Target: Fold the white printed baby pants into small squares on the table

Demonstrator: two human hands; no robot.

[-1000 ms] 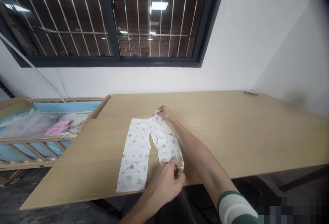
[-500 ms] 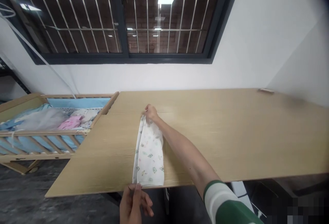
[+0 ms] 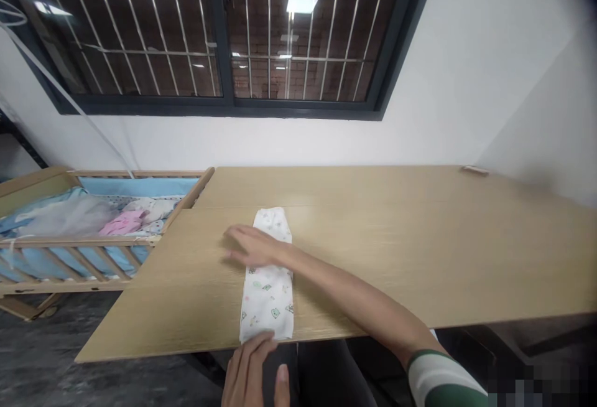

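Observation:
White printed baby pants (image 3: 268, 298) lie folded in half lengthwise on the wooden table (image 3: 420, 251), as a narrow strip running from the near edge toward the middle. My right hand (image 3: 249, 247) lies flat across the strip's upper half, fingers stretched out and pointing left. My left hand (image 3: 254, 373) is at the table's near edge, fingers spread, with its fingertips on the strip's lower end.
A wooden baby cot (image 3: 65, 226) with blue lining, a pink garment (image 3: 122, 223) and other cloths stands to the left of the table. A small flat object (image 3: 474, 170) lies at the far right of the table. A barred window (image 3: 224, 33) fills the wall behind.
The right leg of the pants was folded over the left one. My right hand let go of the waistband and moved down flat onto the strip; my left hand opened at the lower end.

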